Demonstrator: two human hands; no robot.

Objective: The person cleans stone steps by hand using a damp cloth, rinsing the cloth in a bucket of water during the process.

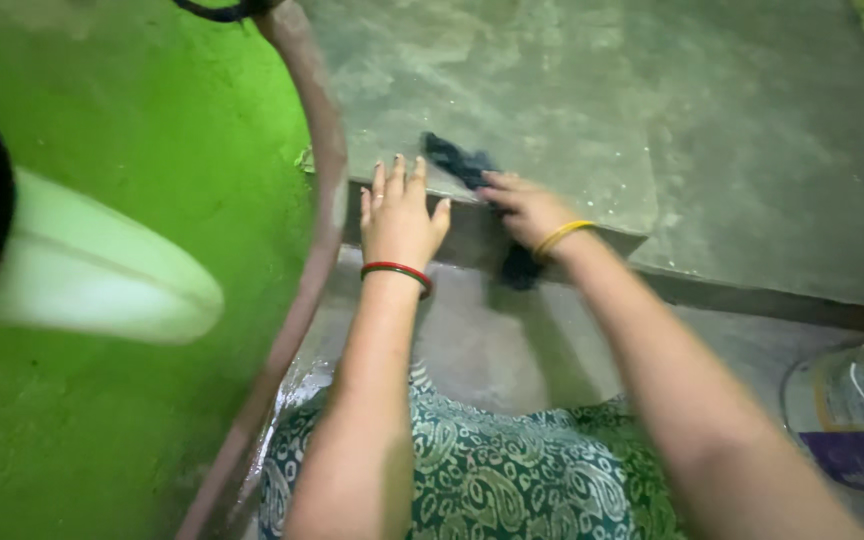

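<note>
Left hand (398, 217): flat, fingers spread, on the stone step's (572, 170) edge.
Right hand (525, 208): gripping a dark cloth (457, 160) there.

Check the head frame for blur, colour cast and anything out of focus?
Head view: overall motion blur; the left hand and right hand on the dark cloth are soft. Strong green cast from the wall. The white object at left and the bucket are badly defocused. Light is dim and flat.
</note>
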